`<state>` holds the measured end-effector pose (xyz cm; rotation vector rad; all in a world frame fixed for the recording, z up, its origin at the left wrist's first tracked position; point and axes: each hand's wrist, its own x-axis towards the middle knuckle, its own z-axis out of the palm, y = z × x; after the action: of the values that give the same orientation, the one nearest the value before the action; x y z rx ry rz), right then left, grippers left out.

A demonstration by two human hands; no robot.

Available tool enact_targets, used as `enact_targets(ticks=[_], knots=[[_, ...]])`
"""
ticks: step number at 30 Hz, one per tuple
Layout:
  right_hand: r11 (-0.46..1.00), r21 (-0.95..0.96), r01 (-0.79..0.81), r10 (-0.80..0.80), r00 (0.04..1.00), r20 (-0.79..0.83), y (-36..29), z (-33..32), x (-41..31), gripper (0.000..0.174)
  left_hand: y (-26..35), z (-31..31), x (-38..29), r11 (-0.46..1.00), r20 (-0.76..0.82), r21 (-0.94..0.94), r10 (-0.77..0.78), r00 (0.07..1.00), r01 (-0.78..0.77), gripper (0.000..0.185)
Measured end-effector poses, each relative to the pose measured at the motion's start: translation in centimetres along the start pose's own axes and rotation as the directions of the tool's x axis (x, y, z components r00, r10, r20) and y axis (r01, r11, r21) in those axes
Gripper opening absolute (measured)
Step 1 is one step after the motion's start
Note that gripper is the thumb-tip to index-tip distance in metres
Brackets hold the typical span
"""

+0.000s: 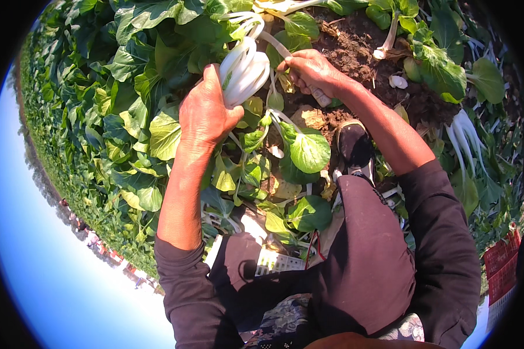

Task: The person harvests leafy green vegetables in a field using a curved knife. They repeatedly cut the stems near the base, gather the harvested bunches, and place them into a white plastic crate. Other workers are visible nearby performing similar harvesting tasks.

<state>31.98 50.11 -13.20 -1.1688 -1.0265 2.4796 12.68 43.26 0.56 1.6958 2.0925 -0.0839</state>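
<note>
My left hand (209, 107) is closed around a bunch of white-stalked leafy greens, like bok choy (246, 74), tipped over at the upper middle. In my right hand (312, 74) is a tool with a pale wrapped handle (322, 96); its long, narrow blade (276, 44) reaches up and left to the base of the plants. Where the blade ends is hidden by the stalks. Loose and yellowing leaves (309, 150) lie just below both hands.
Dense leafy greens (131, 109) grow on the left. Brown soil (353, 48) with cut stubs lies at the upper right, beside cut greens (465, 135). My shoe (355, 144) stands below my right hand. A white plastic crate (279, 263) is between my legs; red crates (502, 261) stand far right.
</note>
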Motion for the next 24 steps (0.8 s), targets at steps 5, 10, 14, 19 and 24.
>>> enact_targets(ticks=[5, 10, 14, 19, 24], knots=[[0.971, 0.237, -0.028, 0.060, 0.990, -0.129, 5.1, 1.1, -7.1, 0.036, 2.1, -1.5, -4.4, 0.954, -0.103, -0.300, -0.030, 0.994, -0.002, 0.069], [0.698, 0.711, 0.081, -0.102, 0.995, -0.014, 4.3, 0.9, -5.3, 0.059, 4.5, -1.5, -9.6, 0.818, -0.016, -0.573, -0.076, 0.997, 0.053, 0.071], [0.742, 0.641, 0.197, -0.279, 0.960, 0.027, 1.8, 1.7, -5.6, 0.049, 5.4, -0.4, -12.5, 0.861, 0.098, -0.491, -0.098, 0.990, 0.134, 0.075], [0.849, 0.206, 0.486, -0.429, 0.863, -0.266, -0.9, 0.4, -9.8, 0.033, 6.4, -3.2, -16.9, 0.810, 0.071, -0.570, -0.119, 0.990, 0.138, 0.081], [0.882, 0.144, 0.449, -0.441, 0.894, -0.085, -2.0, 2.0, -13.2, 0.033, 7.3, -4.6, -16.9, 0.313, 0.052, -0.945, -0.150, 0.987, 0.098, 0.086]])
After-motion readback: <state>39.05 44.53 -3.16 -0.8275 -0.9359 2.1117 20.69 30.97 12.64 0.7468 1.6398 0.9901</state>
